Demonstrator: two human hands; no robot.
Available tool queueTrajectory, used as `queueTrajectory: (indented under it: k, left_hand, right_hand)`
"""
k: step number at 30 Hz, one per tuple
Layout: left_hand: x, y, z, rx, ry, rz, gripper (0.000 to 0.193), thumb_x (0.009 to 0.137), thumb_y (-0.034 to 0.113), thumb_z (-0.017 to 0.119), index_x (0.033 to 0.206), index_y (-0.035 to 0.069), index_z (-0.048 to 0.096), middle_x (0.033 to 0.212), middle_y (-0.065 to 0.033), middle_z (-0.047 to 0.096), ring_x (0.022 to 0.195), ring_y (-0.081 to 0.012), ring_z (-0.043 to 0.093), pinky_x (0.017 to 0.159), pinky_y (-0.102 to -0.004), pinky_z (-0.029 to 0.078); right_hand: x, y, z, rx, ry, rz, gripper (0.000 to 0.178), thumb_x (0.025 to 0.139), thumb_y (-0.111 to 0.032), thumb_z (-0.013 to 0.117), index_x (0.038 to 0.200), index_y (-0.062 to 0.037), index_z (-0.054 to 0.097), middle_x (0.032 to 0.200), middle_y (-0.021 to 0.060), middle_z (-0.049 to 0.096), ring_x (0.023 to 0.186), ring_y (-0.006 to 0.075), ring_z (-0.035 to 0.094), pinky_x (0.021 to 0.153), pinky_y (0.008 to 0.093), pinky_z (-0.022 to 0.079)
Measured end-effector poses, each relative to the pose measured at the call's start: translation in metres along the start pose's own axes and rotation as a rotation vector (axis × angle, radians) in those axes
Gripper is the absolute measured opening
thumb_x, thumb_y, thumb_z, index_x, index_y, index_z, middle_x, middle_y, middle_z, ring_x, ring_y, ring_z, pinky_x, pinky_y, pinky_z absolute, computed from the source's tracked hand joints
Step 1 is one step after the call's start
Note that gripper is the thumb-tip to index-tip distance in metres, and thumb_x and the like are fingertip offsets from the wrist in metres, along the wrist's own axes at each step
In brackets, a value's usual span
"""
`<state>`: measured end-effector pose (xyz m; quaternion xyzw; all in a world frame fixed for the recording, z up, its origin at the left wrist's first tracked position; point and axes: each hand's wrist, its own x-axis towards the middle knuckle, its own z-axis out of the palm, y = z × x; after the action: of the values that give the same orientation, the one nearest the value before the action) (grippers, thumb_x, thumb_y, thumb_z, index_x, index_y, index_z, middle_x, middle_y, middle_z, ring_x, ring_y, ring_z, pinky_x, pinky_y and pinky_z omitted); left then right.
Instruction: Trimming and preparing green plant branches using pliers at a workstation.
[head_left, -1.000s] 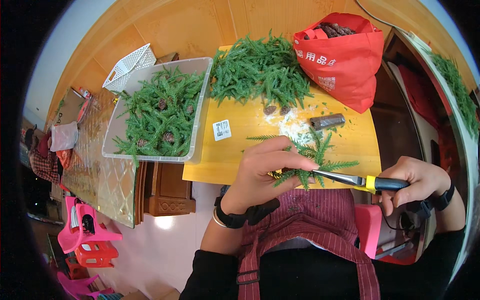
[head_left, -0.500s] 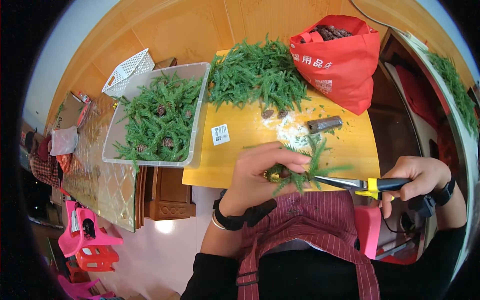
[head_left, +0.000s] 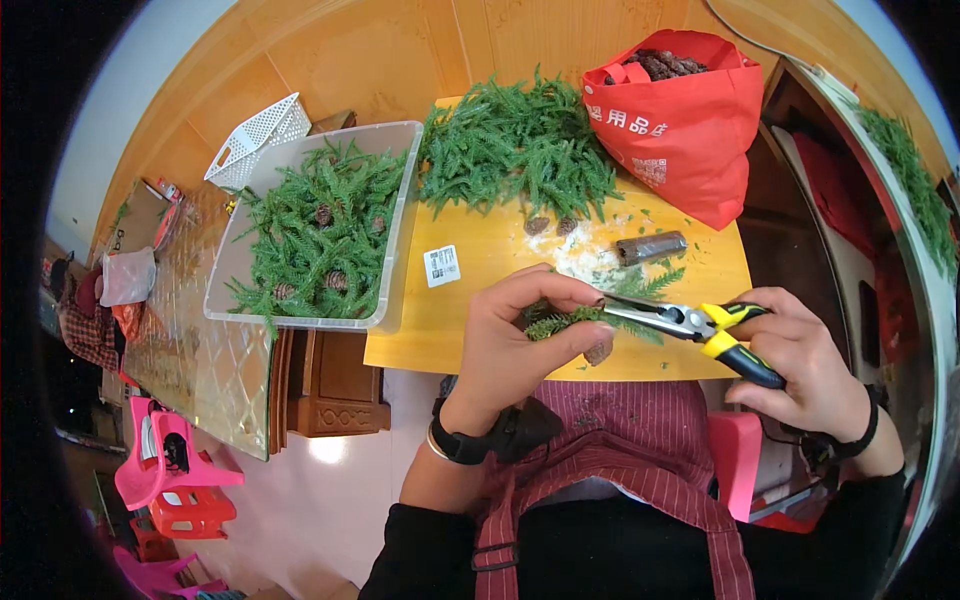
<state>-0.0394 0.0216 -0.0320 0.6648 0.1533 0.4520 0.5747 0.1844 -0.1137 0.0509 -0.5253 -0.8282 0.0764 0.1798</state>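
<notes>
My left hand (head_left: 505, 335) pinches a green artificial pine sprig (head_left: 562, 323) over the table's front edge. A small brown pine cone (head_left: 598, 352) shows just below its fingertips. Long-nose pliers (head_left: 690, 322) with black-and-yellow handles are in my right hand (head_left: 805, 365), the handles spread apart. Their jaws reach the sprig beside my left fingertips; whether they grip its stem I cannot tell. Green needles also stick out behind the jaws. Farther back on the yellow table (head_left: 420, 325) lie a dark brown wrapped roll (head_left: 652, 247) and loose pine cones (head_left: 537, 226) beside white powder.
A clear plastic bin (head_left: 398, 250) of sprigs with pine cones stands at the left, by a white basket (head_left: 262, 138). A pile of green sprigs (head_left: 515, 145) lies at the back. The red bag (head_left: 690, 130) at back right holds pine cones. A white label (head_left: 441, 266) lies on the table.
The pliers have turned and moved left toward my left fingertips, and their handles have spread. My left hand has turned the sprig, so the pine cone now shows below its fingers.
</notes>
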Motion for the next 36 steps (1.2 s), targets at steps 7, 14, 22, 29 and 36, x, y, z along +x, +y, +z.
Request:
queueTrajectory:
  k: [7, 14, 22, 29, 36]
  left_hand:
    - [-0.002, 0.003, 0.002, -0.081, -0.007, -0.092, 0.021, 0.069, -0.005, 0.069, 0.088, -0.002, 0.061, 0.078, -0.0043, 0.056, 0.069, -0.0107, 0.056, 0.059, -0.0226, 0.046]
    - [-0.002, 0.007, 0.003, -0.167, -0.027, -0.135, 0.015, 0.071, -0.007, 0.066, 0.084, -0.003, 0.06, 0.075, -0.0062, 0.055, 0.062, -0.013, 0.058, 0.054, -0.025, 0.047]
    - [-0.001, 0.007, 0.001, -0.071, -0.049, -0.088, 0.014, 0.07, -0.005, 0.068, 0.082, -0.003, 0.061, 0.073, -0.0048, 0.055, 0.063, -0.0109, 0.057, 0.055, -0.0235, 0.045]
    - [0.0, 0.007, 0.0, -0.014, -0.061, -0.057, 0.013, 0.071, -0.005, 0.067, 0.083, -0.004, 0.061, 0.073, -0.0053, 0.055, 0.063, -0.0111, 0.057, 0.054, -0.0231, 0.045]
    - [-0.001, 0.013, 0.0, -0.294, -0.062, -0.277, 0.016, 0.069, 0.001, 0.069, 0.082, -0.002, 0.061, 0.076, -0.0044, 0.053, 0.065, -0.0101, 0.051, 0.055, -0.0203, 0.038]
  right_hand:
    - [0.0, 0.005, 0.009, -0.112, 0.045, -0.014, 0.032, 0.066, -0.028, 0.072, 0.073, -0.001, 0.057, 0.089, 0.0123, 0.061, 0.092, 0.0345, 0.053, 0.08, 0.0405, 0.045]
    - [0.0, 0.016, 0.011, -0.163, 0.052, -0.084, 0.033, 0.063, -0.026, 0.073, 0.066, -0.0009, 0.052, 0.075, 0.0119, 0.054, 0.082, 0.0334, 0.054, 0.071, 0.0381, 0.046]
    - [0.001, 0.017, 0.011, -0.158, 0.015, -0.128, 0.034, 0.063, -0.028, 0.073, 0.069, -0.0003, 0.054, 0.07, 0.0116, 0.053, 0.075, 0.0318, 0.054, 0.067, 0.0361, 0.047]
    - [0.0, 0.014, 0.007, -0.142, -0.028, -0.103, 0.035, 0.067, -0.03, 0.072, 0.068, -0.0011, 0.054, 0.066, 0.0112, 0.052, 0.074, 0.0311, 0.054, 0.065, 0.036, 0.047]
    - [0.004, 0.021, 0.008, 0.076, -0.064, -0.115, 0.033, 0.068, -0.029, 0.072, 0.073, -0.0006, 0.057, 0.076, 0.0108, 0.058, 0.081, 0.0331, 0.055, 0.077, 0.0391, 0.046]
